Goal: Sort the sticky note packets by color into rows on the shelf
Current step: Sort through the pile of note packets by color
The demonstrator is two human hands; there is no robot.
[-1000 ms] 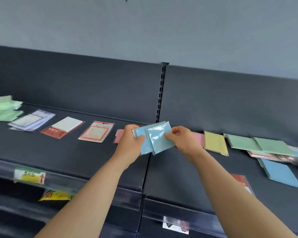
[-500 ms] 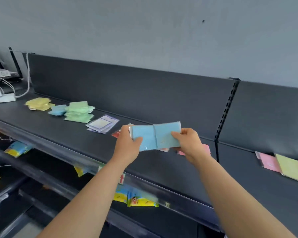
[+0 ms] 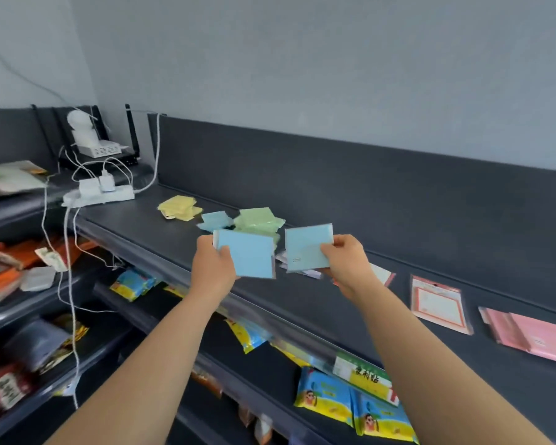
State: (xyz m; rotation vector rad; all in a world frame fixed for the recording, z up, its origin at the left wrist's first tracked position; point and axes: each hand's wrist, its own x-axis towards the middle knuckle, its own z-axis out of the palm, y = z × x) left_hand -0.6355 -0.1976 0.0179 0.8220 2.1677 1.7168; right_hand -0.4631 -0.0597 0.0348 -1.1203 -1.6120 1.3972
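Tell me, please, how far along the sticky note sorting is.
Done: yellow pile, blue pile and green pile sit grouped on the shelf. In hand: the left hand grips one blue packet, the right hand a second blue packet. Remaining: the red-framed packet and pink packets further right.

Small shop, dark metal shelving point(image 3: 302, 293), price label point(image 3: 363, 375) on shelf edge, packaged goods point(image 3: 325, 398) below
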